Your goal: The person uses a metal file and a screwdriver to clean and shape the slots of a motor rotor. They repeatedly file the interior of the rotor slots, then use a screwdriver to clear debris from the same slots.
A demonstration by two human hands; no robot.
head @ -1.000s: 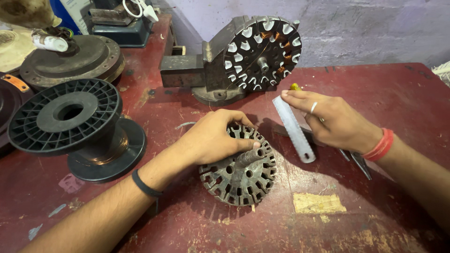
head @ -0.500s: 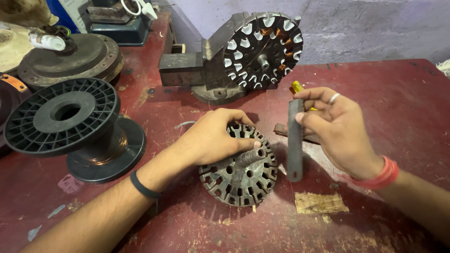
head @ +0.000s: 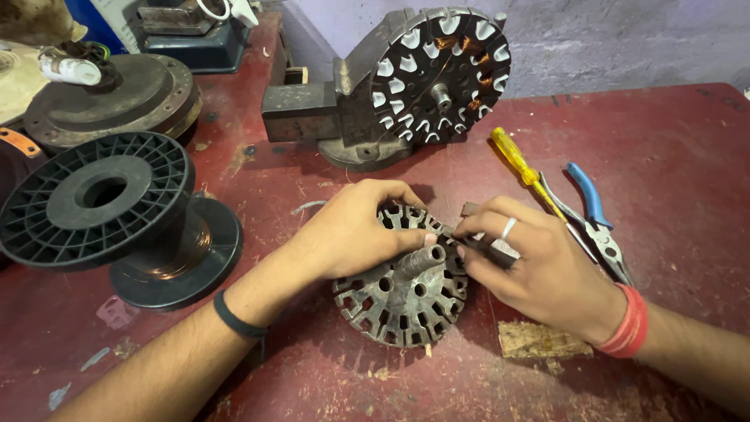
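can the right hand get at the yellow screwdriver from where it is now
Probably yes. The yellow screwdriver lies uncovered on the red table just beyond the right hand, with nothing between them. The hand would first have to release the small grey strip it pinches at the stator core.

A worn red workbench [head: 664, 141] meets a rough, perhaps plastered, grey wall [head: 609, 39].

Black spool [head: 105, 207] sits left, yellow screwdriver [head: 523, 169] and blue pliers [head: 595, 221] lie right, vise [head: 344, 117] stands behind.
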